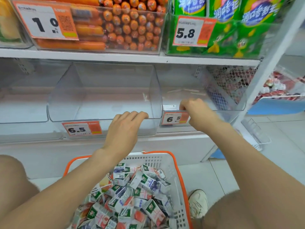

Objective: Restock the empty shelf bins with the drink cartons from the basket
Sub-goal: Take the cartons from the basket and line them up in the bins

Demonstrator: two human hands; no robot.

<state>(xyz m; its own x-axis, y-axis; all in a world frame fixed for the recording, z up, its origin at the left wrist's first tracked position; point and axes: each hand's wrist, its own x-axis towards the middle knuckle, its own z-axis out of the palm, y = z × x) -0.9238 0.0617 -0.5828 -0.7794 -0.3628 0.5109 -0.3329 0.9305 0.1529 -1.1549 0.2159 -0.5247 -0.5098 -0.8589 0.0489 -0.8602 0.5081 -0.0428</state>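
Two clear plastic bins stand empty on the middle shelf. My left hand curls its fingers over the front rim of the middle bin, just right of its 6.5 price tag. My right hand grips the front rim of the right bin above another 6.5 tag. Below my forearms sits a white basket with orange handles, piled with several small drink cartons in white, green, red and blue. Neither hand holds a carton.
Another empty clear bin stands at the left. The shelf above carries a bin of orange sausages and green packets. A white shelf post slants at the right. My knees and a white shoe flank the basket.
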